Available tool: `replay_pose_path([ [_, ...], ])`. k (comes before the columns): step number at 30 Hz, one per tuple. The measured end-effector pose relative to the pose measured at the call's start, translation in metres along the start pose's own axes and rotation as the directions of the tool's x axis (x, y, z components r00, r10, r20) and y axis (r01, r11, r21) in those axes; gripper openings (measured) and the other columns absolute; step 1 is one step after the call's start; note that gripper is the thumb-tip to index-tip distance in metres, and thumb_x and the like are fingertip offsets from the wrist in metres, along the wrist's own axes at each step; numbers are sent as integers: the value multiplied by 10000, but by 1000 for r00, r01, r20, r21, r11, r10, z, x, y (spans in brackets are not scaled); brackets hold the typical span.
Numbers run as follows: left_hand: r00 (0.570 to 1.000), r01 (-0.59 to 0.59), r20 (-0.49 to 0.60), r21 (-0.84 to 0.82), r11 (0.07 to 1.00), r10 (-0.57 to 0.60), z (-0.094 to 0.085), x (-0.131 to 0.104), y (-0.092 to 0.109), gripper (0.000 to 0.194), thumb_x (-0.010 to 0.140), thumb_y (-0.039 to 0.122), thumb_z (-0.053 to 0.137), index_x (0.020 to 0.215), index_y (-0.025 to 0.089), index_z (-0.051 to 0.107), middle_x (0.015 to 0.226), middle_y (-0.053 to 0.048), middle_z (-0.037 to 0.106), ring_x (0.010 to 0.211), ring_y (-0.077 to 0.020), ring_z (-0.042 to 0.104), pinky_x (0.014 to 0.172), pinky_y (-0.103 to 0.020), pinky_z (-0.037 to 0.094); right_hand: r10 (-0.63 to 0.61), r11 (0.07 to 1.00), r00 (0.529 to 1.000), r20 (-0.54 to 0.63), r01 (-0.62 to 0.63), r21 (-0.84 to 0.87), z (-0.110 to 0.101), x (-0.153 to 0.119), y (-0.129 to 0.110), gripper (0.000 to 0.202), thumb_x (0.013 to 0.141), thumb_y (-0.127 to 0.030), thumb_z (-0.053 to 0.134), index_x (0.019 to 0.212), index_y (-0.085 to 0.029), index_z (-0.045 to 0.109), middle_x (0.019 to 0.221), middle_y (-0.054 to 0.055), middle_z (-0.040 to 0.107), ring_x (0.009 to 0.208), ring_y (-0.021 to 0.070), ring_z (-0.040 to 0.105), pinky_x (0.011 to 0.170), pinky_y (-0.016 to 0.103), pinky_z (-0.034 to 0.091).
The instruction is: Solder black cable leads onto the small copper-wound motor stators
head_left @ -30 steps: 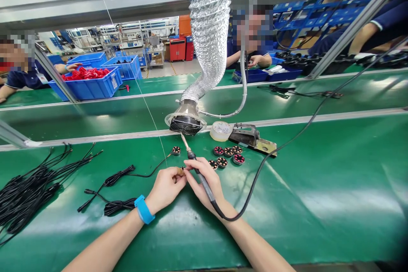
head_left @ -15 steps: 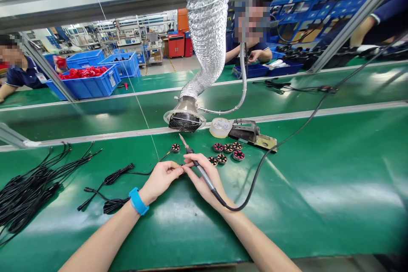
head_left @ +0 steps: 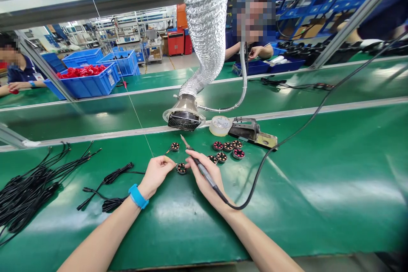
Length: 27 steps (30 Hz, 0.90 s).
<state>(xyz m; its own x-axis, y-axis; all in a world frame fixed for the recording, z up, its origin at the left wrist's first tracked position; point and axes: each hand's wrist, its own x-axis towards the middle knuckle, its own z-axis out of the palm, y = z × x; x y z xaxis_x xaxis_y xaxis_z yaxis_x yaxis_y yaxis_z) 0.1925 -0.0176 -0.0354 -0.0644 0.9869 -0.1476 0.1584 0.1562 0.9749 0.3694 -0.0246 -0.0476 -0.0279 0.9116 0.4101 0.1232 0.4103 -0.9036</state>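
In my right hand (head_left: 205,174) is a soldering iron (head_left: 204,170), its tip pointing up and away toward the fan. The right fingertips are beside a small round motor stator (head_left: 181,168) with copper coils, which sits on the green bench. My left hand (head_left: 158,173), with a blue band on its wrist, is pinched closed at the stator's left side. A thin solder wire (head_left: 137,114) runs down from above to this hand; its end between the fingers is hidden. Behind the hands lies another stator (head_left: 175,146) with a lead attached.
Several stators (head_left: 228,146) sit right of the hands, near a tape roll (head_left: 221,126) and an iron stand (head_left: 255,131). A fan hood (head_left: 184,119) hangs ahead under a foil duct. Black cables (head_left: 28,191) lie left. Co-workers sit across the bench beside blue bins (head_left: 92,83).
My hands have parted slightly, the left moving left, and the stator between them now shows on the bench. The soldering iron stays in my right hand.
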Motion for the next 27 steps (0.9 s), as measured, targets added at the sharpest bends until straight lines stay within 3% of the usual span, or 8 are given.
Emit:
replay_pose_path([
  [4, 999, 11, -34, 51, 999, -9, -3, 4, -4, 170, 693, 311, 702, 729, 146, 724, 759, -61, 736, 721, -180, 623, 686, -281, 443, 193, 978, 978, -82, -185, 91, -5, 2, -4, 344, 956, -459, 604, 1147, -185, 685, 741, 26, 719, 584, 155, 699, 598, 269, 596],
  [9, 999, 43, -35, 96, 994, -39, -7, 3, -4, 192, 704, 327, 700, 740, 140, 728, 756, -58, 733, 690, -169, 599, 633, -268, 407, 225, 968, 967, -120, -208, 140, -8, 0, -5, 393, 948, -541, 576, 950, -163, 684, 556, -12, 635, 420, 130, 615, 425, 222, 518],
  [18, 999, 49, -1, 88, 995, -49, -5, 3, -5, 203, 712, 342, 711, 730, 140, 716, 728, -41, 711, 682, -160, 584, 638, -265, 397, 193, 974, 981, -9, -191, 125, -6, -2, -6, 362, 949, -507, 564, 911, -172, 697, 542, -17, 619, 418, 119, 598, 415, 212, 525],
  [27, 999, 33, -10, 102, 994, -32, -6, 3, -4, 187, 719, 333, 697, 725, 147, 716, 720, -38, 707, 667, -158, 576, 622, -263, 390, 210, 971, 978, 18, -210, 115, -5, -2, -9, 372, 936, -525, 570, 906, -177, 700, 539, -17, 618, 413, 120, 593, 407, 216, 532],
])
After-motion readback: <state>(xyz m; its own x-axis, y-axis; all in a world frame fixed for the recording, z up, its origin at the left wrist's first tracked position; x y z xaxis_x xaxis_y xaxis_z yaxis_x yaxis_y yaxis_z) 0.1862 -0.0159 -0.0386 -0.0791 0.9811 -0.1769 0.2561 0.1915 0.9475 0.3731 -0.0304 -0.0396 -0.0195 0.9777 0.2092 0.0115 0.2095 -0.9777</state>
